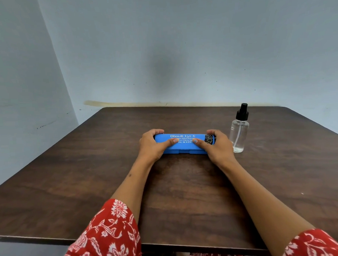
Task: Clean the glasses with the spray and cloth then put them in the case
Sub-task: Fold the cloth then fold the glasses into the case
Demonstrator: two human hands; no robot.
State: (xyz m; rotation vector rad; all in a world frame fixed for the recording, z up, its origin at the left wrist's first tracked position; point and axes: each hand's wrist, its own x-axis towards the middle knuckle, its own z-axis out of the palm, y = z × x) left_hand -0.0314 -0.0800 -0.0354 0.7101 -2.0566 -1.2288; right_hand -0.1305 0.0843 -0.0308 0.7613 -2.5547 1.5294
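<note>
A blue glasses case with white print lies shut on the dark wooden table, lengthwise from left to right. My left hand grips its left end, thumb pressed on the lid. My right hand grips its right end in the same way. A clear spray bottle with a black pump top stands upright just right of my right hand. Neither the glasses nor a cloth can be seen; the inside of the case is hidden.
The table stands against a pale blue wall in a corner. Red floral sleeves cover my upper arms near the table's front edge.
</note>
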